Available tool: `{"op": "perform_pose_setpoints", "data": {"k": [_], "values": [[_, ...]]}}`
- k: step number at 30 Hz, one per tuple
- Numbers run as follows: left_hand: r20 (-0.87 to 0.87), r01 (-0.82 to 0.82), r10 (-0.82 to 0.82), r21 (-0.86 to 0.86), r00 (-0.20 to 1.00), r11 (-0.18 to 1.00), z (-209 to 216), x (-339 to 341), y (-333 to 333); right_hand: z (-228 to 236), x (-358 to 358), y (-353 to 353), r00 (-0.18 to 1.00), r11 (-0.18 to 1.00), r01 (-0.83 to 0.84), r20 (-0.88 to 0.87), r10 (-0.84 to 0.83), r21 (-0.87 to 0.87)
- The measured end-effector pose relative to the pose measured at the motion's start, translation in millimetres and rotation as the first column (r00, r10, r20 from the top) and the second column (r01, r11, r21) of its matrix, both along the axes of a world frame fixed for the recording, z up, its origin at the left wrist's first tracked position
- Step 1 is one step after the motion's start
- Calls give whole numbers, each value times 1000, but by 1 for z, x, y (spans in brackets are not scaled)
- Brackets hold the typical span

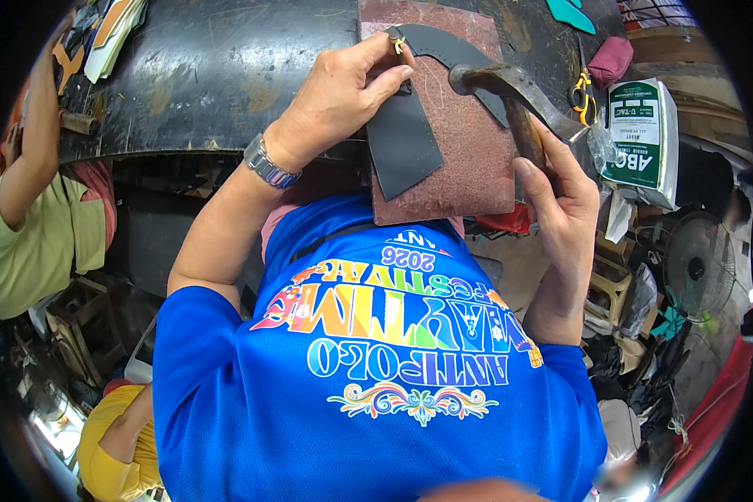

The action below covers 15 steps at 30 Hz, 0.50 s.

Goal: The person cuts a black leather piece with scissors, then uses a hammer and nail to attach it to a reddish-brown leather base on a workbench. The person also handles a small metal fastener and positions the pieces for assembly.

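My right hand (565, 188) is closed around the wooden handle of a hammer (525, 130). Its dark metal head hangs over the far right part of a curved dark grey leather-like piece (443, 43) edged with small holes. With thumb and fingers pinched, my left hand (339, 96) grips that piece at its far left bend, where a small yellowish bit shows at the fingertips. The wide end of the dark piece (403, 146) lies toward me, under my left hand. Beneath it all is a reddish-brown, rough-faced board (477, 180) that reaches over the table's near edge.
The black worktable (217, 75) stretches left. Yellow-handled scissors (579, 94), a dark pink pouch (611, 61) and a green-and-white can (644, 142) lie to the right. A person in light green (50, 238) works at far left; another in yellow (117, 452) is behind. A fan (699, 263) stands right.
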<state>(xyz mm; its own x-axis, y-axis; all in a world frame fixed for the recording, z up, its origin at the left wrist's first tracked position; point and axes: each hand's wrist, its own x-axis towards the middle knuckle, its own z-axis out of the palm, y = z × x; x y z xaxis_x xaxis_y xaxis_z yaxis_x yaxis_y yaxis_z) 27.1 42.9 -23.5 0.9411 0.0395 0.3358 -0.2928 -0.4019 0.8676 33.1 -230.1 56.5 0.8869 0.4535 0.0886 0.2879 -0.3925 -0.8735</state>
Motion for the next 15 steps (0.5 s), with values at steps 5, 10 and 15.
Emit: {"op": "perform_pose_setpoints", "data": {"k": [5,10,15], "values": [[23,-8,6,63,1000,998,1,-2,0,-3,2,2,999,999,-30,14,30,16],[42,74,-82,160,996,984,5,2,6,11,0,7,1000,999,-8,-13,7,-52],[136,47,-100,349,986,936,8,0,-2,38,-1,2,979,871,-28,188,-74,491]]}}
